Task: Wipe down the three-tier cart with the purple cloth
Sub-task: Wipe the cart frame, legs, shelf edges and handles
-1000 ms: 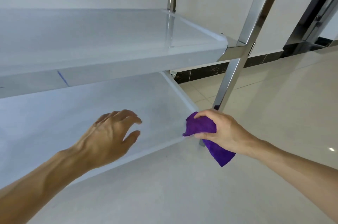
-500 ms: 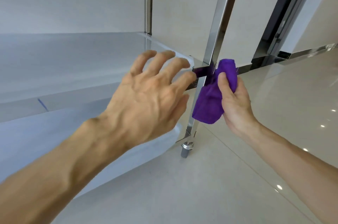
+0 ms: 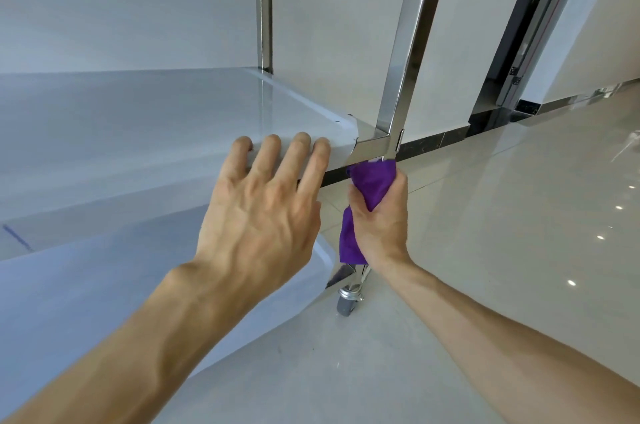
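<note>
The cart shows a white middle shelf [image 3: 138, 119], a lower shelf [image 3: 86, 285] and chrome posts. My left hand [image 3: 263, 216] rests flat on the middle shelf's front edge near its right corner, fingers spread over the rim. My right hand [image 3: 381, 219] is wrapped around the near right chrome post [image 3: 412, 43] just below the middle shelf, with the purple cloth [image 3: 370, 181] bunched between palm and post. A tail of the cloth hangs down below the hand. The top tier is out of view.
A grey caster wheel [image 3: 347, 302] sits under the post on the glossy tiled floor [image 3: 502, 216]. A white wall [image 3: 329, 8] with a dark skirting runs behind the cart. A dark metal door frame [image 3: 519, 25] stands at the back right.
My left hand rose from the lower shelf and settled on the middle shelf's edge. My right hand carried the cloth up the post and closed around it.
</note>
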The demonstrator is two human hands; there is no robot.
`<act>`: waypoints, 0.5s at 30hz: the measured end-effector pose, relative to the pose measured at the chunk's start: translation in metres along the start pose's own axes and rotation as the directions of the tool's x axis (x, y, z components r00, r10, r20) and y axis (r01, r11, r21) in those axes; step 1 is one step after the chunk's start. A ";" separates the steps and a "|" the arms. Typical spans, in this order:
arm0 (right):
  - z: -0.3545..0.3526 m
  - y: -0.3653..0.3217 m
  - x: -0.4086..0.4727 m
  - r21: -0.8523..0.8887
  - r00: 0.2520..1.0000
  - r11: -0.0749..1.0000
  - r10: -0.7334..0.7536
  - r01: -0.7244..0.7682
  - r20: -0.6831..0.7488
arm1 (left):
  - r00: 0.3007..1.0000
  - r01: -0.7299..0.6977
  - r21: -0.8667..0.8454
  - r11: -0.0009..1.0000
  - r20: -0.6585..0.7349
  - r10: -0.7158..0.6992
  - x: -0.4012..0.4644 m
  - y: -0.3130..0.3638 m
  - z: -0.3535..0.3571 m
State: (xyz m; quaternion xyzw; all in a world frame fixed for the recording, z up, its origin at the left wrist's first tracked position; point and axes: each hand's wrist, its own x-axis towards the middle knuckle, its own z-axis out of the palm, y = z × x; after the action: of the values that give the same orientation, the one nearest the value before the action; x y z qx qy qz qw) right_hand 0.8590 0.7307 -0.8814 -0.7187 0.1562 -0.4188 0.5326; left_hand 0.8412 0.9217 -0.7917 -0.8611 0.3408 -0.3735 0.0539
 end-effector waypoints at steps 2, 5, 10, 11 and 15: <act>0.003 0.028 -0.014 -0.017 0.995 0.997 0.081 -0.080 0.049 | 1.000 0.008 0.004 1.000 0.000 -0.008 0.000 0.000 0.002; 0.003 0.063 -0.034 -0.101 0.957 0.968 0.242 -0.228 0.159 | 1.000 0.025 0.018 1.000 -0.006 -0.025 0.001 -0.002 0.006; 0.008 0.060 -0.020 -0.122 0.961 0.971 0.222 -0.204 0.165 | 0.999 0.033 0.024 0.999 -0.024 -0.032 0.003 -0.006 0.012; 0.008 0.051 -0.013 -0.114 0.970 0.979 0.188 -0.171 0.157 | 0.999 0.036 0.025 0.999 -0.028 -0.035 0.004 -0.006 0.013; 0.006 0.001 0.018 -0.088 0.994 0.996 0.042 -0.033 0.098 | 0.998 0.048 0.020 0.999 -0.049 -0.047 0.004 -0.010 0.017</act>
State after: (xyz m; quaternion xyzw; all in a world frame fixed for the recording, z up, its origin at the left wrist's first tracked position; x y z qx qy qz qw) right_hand 0.8753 0.7221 -0.8752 -0.7579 0.1608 -0.3653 0.5161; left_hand 0.8599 0.9239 -0.7978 -0.8590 0.3176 -0.3989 0.0456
